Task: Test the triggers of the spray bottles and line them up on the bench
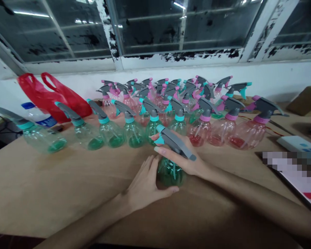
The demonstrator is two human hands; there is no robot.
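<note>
A green spray bottle [172, 174] with a grey and turquoise trigger head stands on the table near the middle of the view. My right hand [190, 155] wraps round its neck, just under the trigger head. Against the left side of the bottle's body lies my left hand [145, 183], thumb along the near side and fingers behind, so it cups the base. Just beyond both hands runs a row of spray bottles: green ones [134, 135] to the left and middle, pink ones [198, 135] to the right.
More spray bottles [160, 90] are crowded together at the wall. A red plastic bag [64, 97] and a blue-capped bottle [38, 114] stand at the back left. On the right are a cardboard box [307, 100], a white box [298, 142] and a partly blurred-out flat item [292, 173].
</note>
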